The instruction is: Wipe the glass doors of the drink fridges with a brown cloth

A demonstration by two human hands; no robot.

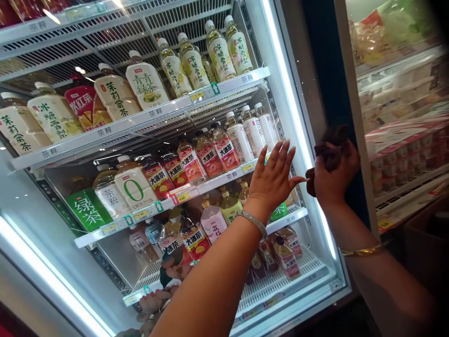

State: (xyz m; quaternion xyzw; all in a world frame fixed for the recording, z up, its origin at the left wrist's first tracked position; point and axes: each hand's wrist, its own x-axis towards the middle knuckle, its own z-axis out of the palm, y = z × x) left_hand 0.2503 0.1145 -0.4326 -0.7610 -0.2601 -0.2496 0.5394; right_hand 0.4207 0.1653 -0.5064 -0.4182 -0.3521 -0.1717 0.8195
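In the head view, take the cooler's right-hand light strip (291, 93) as the landmark. Just right of it, the right hand (338, 175) has its fingers closed around a dark bundle (332, 152), perhaps cloth; keeping it gathered in the fingers should stop loose folds from slipping. Left of the strip, the left hand (271, 180) is empty, fingers spread before the shelved bottles (226, 150); whether it touches glass I cannot tell. A flat, light palm would steady best. The thumbs nearly meet beside the strip, so wrists need room.
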